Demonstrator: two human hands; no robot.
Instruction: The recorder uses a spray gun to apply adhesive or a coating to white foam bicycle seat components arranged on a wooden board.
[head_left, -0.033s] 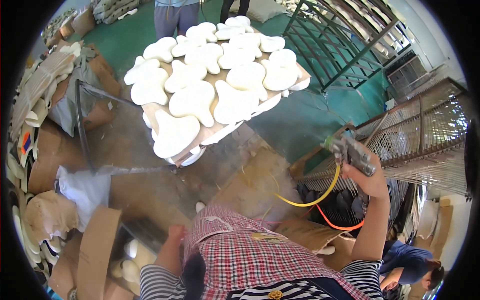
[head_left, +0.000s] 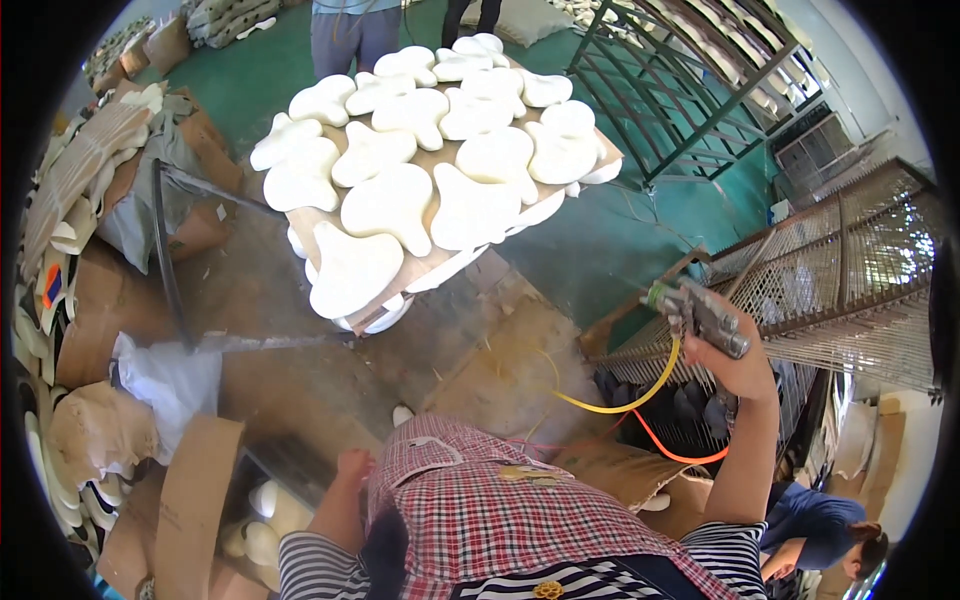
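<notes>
My right hand (head_left: 735, 360) is wrapped round a metal spray gun (head_left: 712, 318) with a green nozzle, raised at the right and pointing left. A yellow hose (head_left: 645, 395) curves down from its grip. Beyond the gun, at the upper middle, a board (head_left: 430, 262) carries several rows of smooth white rounded pads (head_left: 390, 205), narrow at one end and wide at the other. My left hand (head_left: 355, 466) hangs low beside my checked apron (head_left: 480, 510), away from the pads. Its fingers are too small and foreshortened to read.
Cardboard boxes (head_left: 195, 500) and a white plastic bag (head_left: 170, 385) crowd the left. A dark metal rack (head_left: 680, 110) stands far right, above a slatted frame (head_left: 830, 270). Two people stand beyond the board; another person (head_left: 825, 530) bends at lower right. An orange hose (head_left: 680, 455) hangs near my right arm.
The pale mist near the gun's nozzle looks thinner. The board and pads sit very slightly lower and further right in the picture; both hands keep nearly the same pose.
</notes>
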